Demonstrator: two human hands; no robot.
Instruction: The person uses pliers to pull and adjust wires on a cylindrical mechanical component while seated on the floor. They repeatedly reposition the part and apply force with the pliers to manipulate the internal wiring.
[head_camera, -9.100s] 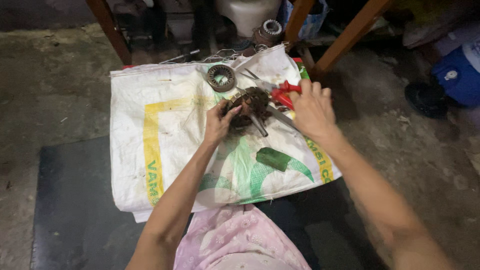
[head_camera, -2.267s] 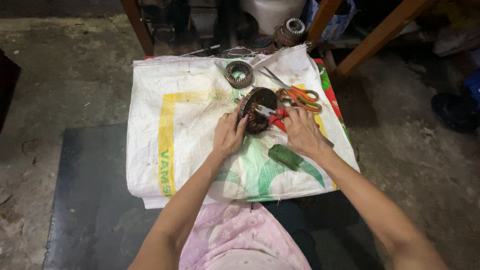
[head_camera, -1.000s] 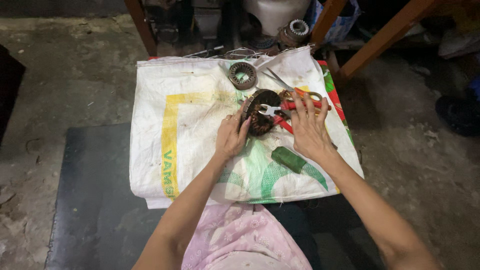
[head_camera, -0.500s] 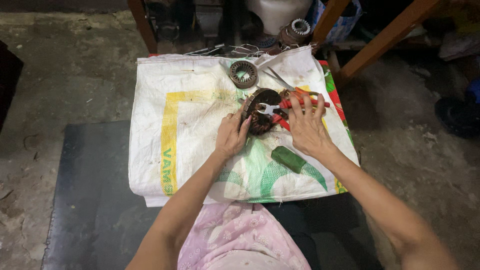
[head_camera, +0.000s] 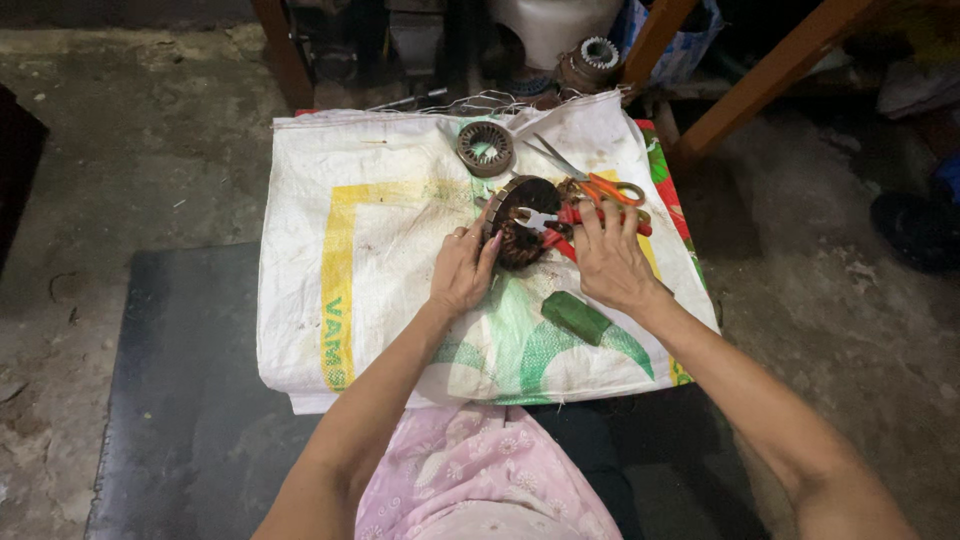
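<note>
**A floor-level motor repair workshop**

A worn woven sack (head_camera: 400, 250) spread as a work surface sits on a stained concrete floor (head_camera: 130, 150). On the sack lie a wound stator (head_camera: 520, 235), a bare stator ring (head_camera: 486, 148) and scissors (head_camera: 590, 180); beyond it stand wooden legs (head_camera: 760, 90) and another motor part (head_camera: 592, 60).

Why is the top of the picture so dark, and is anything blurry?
In the head view, light falls mostly on the white woven sack, so the left hand, right hand and the dark wound motor ring show fairly sharply; the space under the furniture at the top lies in deep shadow, hiding detail; the edges bend slightly from the wide lens; no strong glare shows.
</note>
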